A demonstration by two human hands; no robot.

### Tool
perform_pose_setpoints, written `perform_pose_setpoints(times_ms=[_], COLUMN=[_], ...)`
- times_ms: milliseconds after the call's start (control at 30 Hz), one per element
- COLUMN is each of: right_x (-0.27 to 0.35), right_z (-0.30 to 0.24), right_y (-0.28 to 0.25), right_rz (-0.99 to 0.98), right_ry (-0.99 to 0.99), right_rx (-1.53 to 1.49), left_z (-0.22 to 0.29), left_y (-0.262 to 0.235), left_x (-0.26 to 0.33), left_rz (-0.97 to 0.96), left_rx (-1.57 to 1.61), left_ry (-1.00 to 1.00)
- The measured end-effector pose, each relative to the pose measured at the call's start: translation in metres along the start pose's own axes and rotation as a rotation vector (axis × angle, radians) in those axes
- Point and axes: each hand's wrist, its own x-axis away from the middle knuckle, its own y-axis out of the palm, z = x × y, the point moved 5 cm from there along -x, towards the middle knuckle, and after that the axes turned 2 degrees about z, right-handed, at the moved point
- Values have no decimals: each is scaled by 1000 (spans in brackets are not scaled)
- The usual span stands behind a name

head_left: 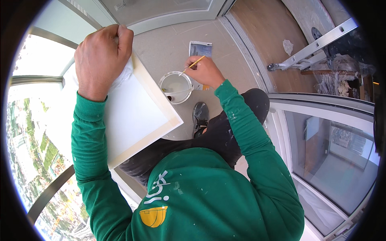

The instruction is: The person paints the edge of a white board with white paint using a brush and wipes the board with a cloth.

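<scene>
My right hand (205, 71) pinches a thin paintbrush (196, 63) with a yellow handle. Its tip points down toward a whitish plastic bucket (189, 97) on the floor, near the rim. Inside the bucket is pale liquid, and a small dark round thing sits at its near side. A white board (134, 120) with beige tape along its edges lies at my left, its corner over my lap. Closed in a fist above the board's far part, my left hand (103, 56) grips a crumpled white cloth (125, 76), mostly hidden under the fingers.
A glass railing (38, 78) borders the left, with a drop beyond it. Past the bucket lies a dark printed packet (201, 49). On the right are a sliding door track (251, 52), a metal ladder (317, 46) and a white-framed glass door (329, 152). My shoe (200, 116) stands close to the bucket.
</scene>
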Motion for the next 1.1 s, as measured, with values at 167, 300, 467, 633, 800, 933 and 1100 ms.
perform_pose_setpoints(times_ms=[167, 300, 467, 633, 800, 933, 1100], right_x=[-42, -59, -64, -61, -52, -52, -52], right_z=[85, 135, 146, 159, 160, 162, 110], right_y=[113, 176, 208, 223, 228, 222, 160], right_rz=[-362, -569, -643, -708, -812, -764, -664], right_ry=[-24, 9, 45, 25, 20, 49, 65], right_rx=[234, 463, 549, 635, 671, 666, 442], left_z=[-9, -23, -47, -54, -48, -41, -40], left_y=[-9, -22, -31, -33, -32, -29, -27], left_x=[3, 7, 16, 15, 11, 5, 5], left_rz=[-47, 81, 81, 108, 95, 113, 104], left_rx=[-38, -29, -12, 40, 29, 55, 62], left_ry=[-82, -75, -117, -123, -107, -75, -88])
